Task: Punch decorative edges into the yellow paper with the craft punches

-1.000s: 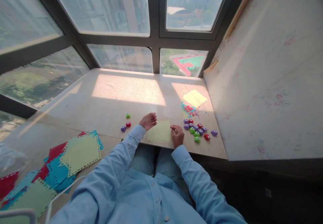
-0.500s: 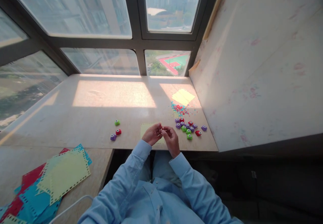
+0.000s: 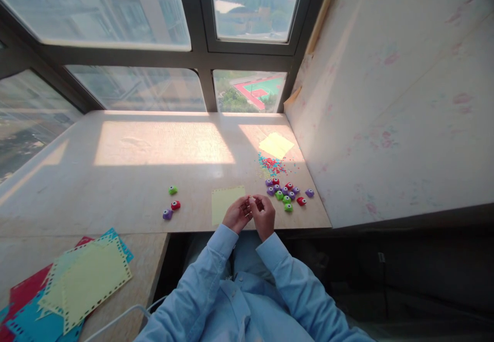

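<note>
My left hand (image 3: 236, 215) and my right hand (image 3: 264, 217) meet at the fingertips just above the table's front edge. Both are closed in a pinch at the same spot; whatever lies between the fingers is too small to make out. Beneath and to the left of them lies a pale yellow sheet (image 3: 224, 203) with small holes along its top edge, its right part hidden by my left hand. To the right sits a cluster of small purple, green and red one-eyed pieces (image 3: 285, 193). Three more such pieces (image 3: 172, 190) lie on the left.
Red and blue paper dots (image 3: 273, 165) are scattered behind the cluster, near some yellow paper (image 3: 276, 145). Yellow, blue and red sheets with holed edges (image 3: 92, 275) overlap at the lower left. A white cable (image 3: 133, 308) runs beside my left sleeve. A patterned wall (image 3: 386, 100) bounds the right.
My hands have drawn slightly toward me and rightward off the yellow sheet, so more of it shows. Their fingertips stay together. The view has shifted a little.
</note>
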A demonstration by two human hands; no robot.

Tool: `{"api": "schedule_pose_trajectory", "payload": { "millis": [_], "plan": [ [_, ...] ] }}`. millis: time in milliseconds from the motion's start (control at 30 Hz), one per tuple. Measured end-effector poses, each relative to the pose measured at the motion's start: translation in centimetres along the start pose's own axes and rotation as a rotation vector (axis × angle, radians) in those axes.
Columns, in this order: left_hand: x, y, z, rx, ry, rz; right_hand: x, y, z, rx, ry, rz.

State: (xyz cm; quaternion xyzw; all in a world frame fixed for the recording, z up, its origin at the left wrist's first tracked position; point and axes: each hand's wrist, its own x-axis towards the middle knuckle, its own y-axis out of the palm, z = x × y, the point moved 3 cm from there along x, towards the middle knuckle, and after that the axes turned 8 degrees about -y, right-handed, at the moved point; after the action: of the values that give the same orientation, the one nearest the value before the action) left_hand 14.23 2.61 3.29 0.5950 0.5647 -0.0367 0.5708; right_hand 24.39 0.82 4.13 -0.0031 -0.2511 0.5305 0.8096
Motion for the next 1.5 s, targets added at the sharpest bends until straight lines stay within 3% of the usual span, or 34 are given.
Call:
{"api": "schedule_pose_trajectory", "payload": {
  "millis": [133, 233, 433, 633, 767, 900, 1100, 1333, 1500],
  "plan": [
    [-0.1, 0.1, 0.0, 0.009, -0.005, -0.009, 0.1, 0.1, 0.5, -0.102, -0.193, 0.016],
    [0.0, -0.2, -0.1, 0.025, 0.012, -0.019, 0.1, 0.3, 0.5, -0.139, -0.244, 0.022],
    [0.5, -1.1, -0.5, 0.106, 0.082, -0.05, 0.5, 0.2, -0.2, -0.118, -0.238, 0.062],
    [0.9, -1.0, -1.0, 0.223, 0.171, -0.073, 1.9, -0.5, -1.3, -0.104, -0.132, 0.179],
    [1.1, -1.2, -1.9, 0.254, 0.261, -0.115, 4.9, -1.4, -2.5, -0.046, 0.009, 0.209],
    [1.0, -2.5, -3.5, 0.271, 0.403, -0.218, 9.9, -3.1, -3.7, -0.039, 0.117, 0.162],
    [0.2, -5.1, -6.0, 0.253, 0.585, -0.357, 15.2, -5.7, -4.4, -0.251, 0.074, 0.11],
    [-0.4, -6.8, -7.5, 0.469, 0.787, -0.557, 14.5, -6.2, -4.8, -0.253, 0.081, 0.128],
    [0.1, -7.3, -6.9, 0.616, 0.824, -0.59, 12.9, -5.1, -5.1, -0.33, -0.029, 0.361]
  ]
}}
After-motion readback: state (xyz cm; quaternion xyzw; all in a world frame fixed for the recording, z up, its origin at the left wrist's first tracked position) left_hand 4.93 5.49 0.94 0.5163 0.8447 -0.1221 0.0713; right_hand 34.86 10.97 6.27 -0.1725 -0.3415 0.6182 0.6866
